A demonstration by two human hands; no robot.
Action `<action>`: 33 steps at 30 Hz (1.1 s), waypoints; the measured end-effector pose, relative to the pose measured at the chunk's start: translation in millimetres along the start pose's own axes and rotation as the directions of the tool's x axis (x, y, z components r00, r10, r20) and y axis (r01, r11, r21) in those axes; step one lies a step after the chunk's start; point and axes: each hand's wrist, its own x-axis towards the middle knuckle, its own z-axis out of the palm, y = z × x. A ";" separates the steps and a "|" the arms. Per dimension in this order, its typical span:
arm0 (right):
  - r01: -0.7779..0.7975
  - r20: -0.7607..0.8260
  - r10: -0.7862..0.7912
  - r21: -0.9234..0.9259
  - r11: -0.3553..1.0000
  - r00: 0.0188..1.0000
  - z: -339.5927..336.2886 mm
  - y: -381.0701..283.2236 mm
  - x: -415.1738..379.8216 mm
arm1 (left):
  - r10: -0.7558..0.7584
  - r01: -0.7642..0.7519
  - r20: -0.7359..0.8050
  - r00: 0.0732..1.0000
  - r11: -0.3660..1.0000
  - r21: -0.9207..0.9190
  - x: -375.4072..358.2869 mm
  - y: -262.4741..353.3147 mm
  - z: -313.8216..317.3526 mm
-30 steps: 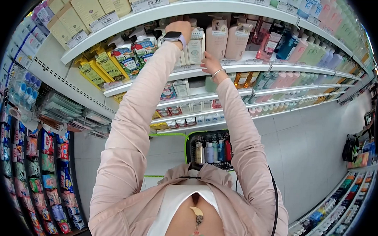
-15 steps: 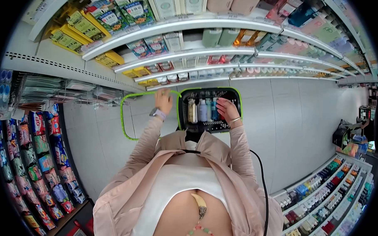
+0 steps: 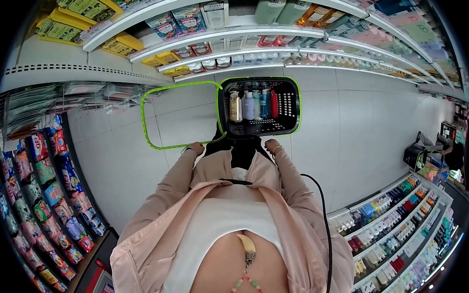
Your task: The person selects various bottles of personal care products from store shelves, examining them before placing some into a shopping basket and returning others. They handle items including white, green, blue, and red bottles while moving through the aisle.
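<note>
A black shopping basket (image 3: 288, 117) with a green rim sits on the floor in front of me, its green handle (image 3: 143, 115) folded down to the left. Upright in it, in a row, are a clear bottle with a pale gold content (image 3: 236, 108), a lilac bottle (image 3: 249, 106), blue bottles (image 3: 265, 105) and a red item (image 3: 273, 104). My left hand (image 3: 197, 148) is closed beside my knee, right at the near edge of the handle, with nothing seen in it. By my other knee, my right hand (image 3: 271, 145) is loosely curled just below the basket's near rim, holding nothing visible.
Shelves of boxed and bottled goods (image 3: 212, 37) run along the far side. Hanging packets (image 3: 112, 90) and a rack of bagged goods (image 3: 52, 192) stand at left, a shelf of small bottles (image 3: 397, 224) at right. A person (image 3: 454, 154) is at the far right.
Both hands have drawn back toward my body, the left from the handle's far side and the right from over the basket. The basket's contents are now uncovered. My view has shifted slightly.
</note>
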 end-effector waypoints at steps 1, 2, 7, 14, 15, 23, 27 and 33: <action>-0.023 -0.189 0.040 0.090 0.996 0.981 -2.2 -11.1 -11.4 | -0.028 0.022 -0.050 0.998 0.993 -0.117 -13.9 5.8 -6.2; -0.029 -0.368 0.095 0.183 0.983 0.925 -5.9 -29.3 -28.7 | -0.028 0.023 -0.046 0.999 0.993 -0.113 -11.3 -0.1 -2.8; -0.094 -0.267 0.185 0.321 0.942 0.946 6.8 -35.2 -52.2 | 0.046 -0.088 -0.180 0.982 0.970 -0.228 -13.0 -13.4 -3.6; -0.046 -0.238 -0.009 -0.225 0.973 0.971 28.5 -44.9 -93.7 | -0.052 0.048 -0.138 0.989 0.998 -0.030 30.1 -75.2 16.8; -0.110 -0.300 0.073 -0.109 0.988 0.951 35.3 -40.0 -97.0 | -0.042 0.038 -0.139 0.989 0.999 -0.032 36.5 -83.0 18.0; -0.269 -0.383 0.235 -0.036 0.962 0.893 55.8 -53.7 -138.2 | -0.286 0.298 -0.095 0.953 0.943 0.147 48.4 -131.1 44.8; -0.325 -0.354 0.289 -0.046 0.945 0.889 59.6 -51.6 -143.3 | -0.285 0.314 -0.144 0.948 0.912 0.264 58.1 -151.1 41.2; -0.350 -0.352 0.299 -0.093 0.932 0.887 55.4 -60.8 -138.0 | -0.276 0.277 -0.072 0.958 0.838 0.470 31.0 -169.5 -13.2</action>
